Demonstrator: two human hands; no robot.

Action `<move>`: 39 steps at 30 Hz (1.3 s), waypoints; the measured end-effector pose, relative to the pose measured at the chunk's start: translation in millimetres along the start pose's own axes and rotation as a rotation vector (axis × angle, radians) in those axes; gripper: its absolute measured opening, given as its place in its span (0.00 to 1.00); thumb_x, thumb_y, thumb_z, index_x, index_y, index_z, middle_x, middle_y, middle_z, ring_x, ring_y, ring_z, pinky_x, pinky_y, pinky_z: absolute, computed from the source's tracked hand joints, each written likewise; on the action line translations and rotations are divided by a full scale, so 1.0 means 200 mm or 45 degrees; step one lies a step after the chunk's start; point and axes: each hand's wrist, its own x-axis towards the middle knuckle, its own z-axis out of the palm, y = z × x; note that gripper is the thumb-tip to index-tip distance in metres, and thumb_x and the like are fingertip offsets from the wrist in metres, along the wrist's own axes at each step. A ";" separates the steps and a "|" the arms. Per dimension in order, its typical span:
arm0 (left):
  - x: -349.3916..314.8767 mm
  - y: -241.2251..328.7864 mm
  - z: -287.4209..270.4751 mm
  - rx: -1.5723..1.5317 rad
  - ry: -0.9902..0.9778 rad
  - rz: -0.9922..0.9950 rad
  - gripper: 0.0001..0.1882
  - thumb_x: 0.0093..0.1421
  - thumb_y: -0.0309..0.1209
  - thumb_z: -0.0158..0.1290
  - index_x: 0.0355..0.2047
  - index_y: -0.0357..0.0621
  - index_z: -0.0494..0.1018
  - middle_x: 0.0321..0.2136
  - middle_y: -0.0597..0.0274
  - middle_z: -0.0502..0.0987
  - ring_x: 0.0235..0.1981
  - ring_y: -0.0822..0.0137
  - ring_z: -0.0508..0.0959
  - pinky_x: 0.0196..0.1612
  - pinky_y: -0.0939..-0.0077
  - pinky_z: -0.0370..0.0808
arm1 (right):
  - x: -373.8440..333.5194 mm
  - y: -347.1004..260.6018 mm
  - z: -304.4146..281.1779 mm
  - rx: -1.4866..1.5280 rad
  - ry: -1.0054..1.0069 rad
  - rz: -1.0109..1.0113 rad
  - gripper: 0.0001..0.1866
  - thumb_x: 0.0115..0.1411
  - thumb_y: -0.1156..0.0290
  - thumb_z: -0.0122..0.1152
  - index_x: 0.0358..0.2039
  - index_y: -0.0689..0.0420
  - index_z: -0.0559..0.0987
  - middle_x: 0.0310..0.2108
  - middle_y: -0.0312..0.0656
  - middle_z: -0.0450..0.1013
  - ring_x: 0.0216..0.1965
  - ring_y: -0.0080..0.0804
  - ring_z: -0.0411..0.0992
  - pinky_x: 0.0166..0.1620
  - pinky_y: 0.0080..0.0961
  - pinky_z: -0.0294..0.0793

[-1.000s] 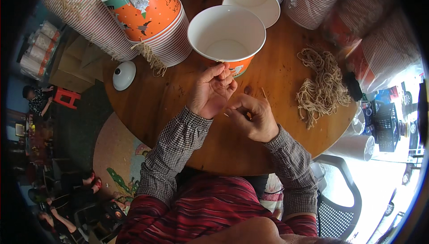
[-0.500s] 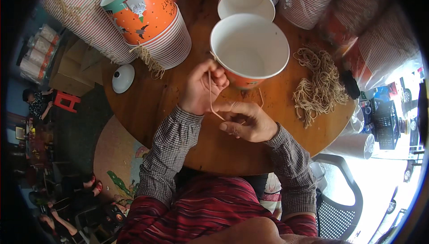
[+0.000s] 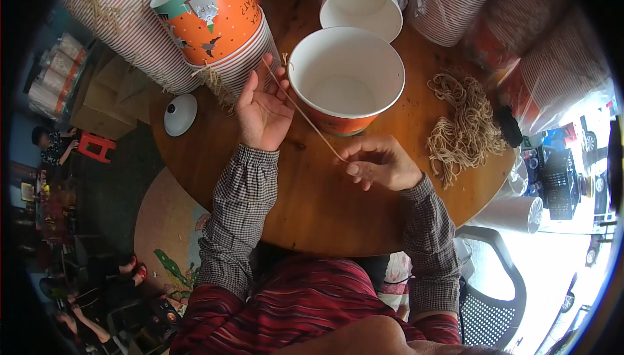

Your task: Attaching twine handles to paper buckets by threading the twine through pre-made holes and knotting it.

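Observation:
A white-lined paper bucket (image 3: 348, 82) with an orange outside stands upright on the table in front of me. A short knotted bit of cord shows at its left rim. Beside that rim my left hand (image 3: 265, 116) is raised palm up, its fingers apart. A thin beige cord (image 3: 312, 125) slants tautly across its fingers down to my right hand (image 3: 380, 162), which pinches the lower end between thumb and fingers, just nearer to me than the bucket. Whether the cord's upper end is tied to anything, I cannot tell.
A heap of cords (image 3: 463, 124) lies on the round wooden table (image 3: 312, 218), right of the bucket. Stacked buckets (image 3: 218, 20) with cord bundles stand at the left, near a white lid (image 3: 181, 114). Another bucket (image 3: 362, 10) lies behind; bagged stacks (image 3: 552, 69) fill the far right.
My left hand has moved left and away from me, its fingers opening. My right hand has shifted right, drawing the cord straight. The bucket has slid slightly left and nearer.

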 end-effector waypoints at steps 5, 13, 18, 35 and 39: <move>0.01 0.01 0.03 0.172 0.085 0.087 0.18 0.63 0.40 0.48 0.49 0.45 0.70 0.37 0.65 0.75 0.36 0.71 0.74 0.45 0.71 0.72 | -0.02 0.00 -0.05 0.130 -0.033 -0.098 0.09 0.59 0.77 0.57 0.41 0.62 0.77 0.29 0.35 0.74 0.27 0.17 0.70 0.24 0.14 0.73; 0.04 -0.02 -0.01 0.997 0.183 0.498 0.09 0.63 0.32 0.48 0.38 0.42 0.74 0.38 0.67 0.75 0.35 0.77 0.71 0.42 0.78 0.70 | 0.01 0.03 -0.05 0.025 -0.011 -0.050 0.08 0.60 0.75 0.57 0.40 0.59 0.79 0.29 0.32 0.75 0.26 0.15 0.69 0.27 0.14 0.72; 0.12 0.05 -0.08 0.882 -0.134 0.360 0.13 0.62 0.28 0.46 0.46 0.39 0.73 0.43 0.64 0.75 0.39 0.75 0.71 0.45 0.79 0.67 | 0.03 0.04 -0.05 -0.002 0.027 -0.044 0.08 0.61 0.74 0.57 0.40 0.58 0.79 0.28 0.31 0.74 0.26 0.14 0.69 0.27 0.13 0.72; 0.25 -0.04 -0.02 1.103 0.028 0.510 0.08 0.60 0.28 0.55 0.36 0.36 0.75 0.34 0.67 0.77 0.37 0.78 0.74 0.44 0.83 0.69 | 0.06 0.08 -0.06 -0.018 -0.023 0.020 0.08 0.61 0.72 0.57 0.40 0.57 0.79 0.27 0.30 0.73 0.26 0.14 0.69 0.28 0.13 0.71; 0.25 -0.04 -0.07 1.090 0.006 0.433 0.08 0.61 0.30 0.54 0.37 0.37 0.74 0.33 0.68 0.76 0.35 0.78 0.73 0.41 0.84 0.69 | 0.06 0.08 -0.05 0.017 -0.002 0.022 0.08 0.61 0.73 0.57 0.40 0.57 0.79 0.29 0.30 0.74 0.26 0.13 0.69 0.29 0.13 0.71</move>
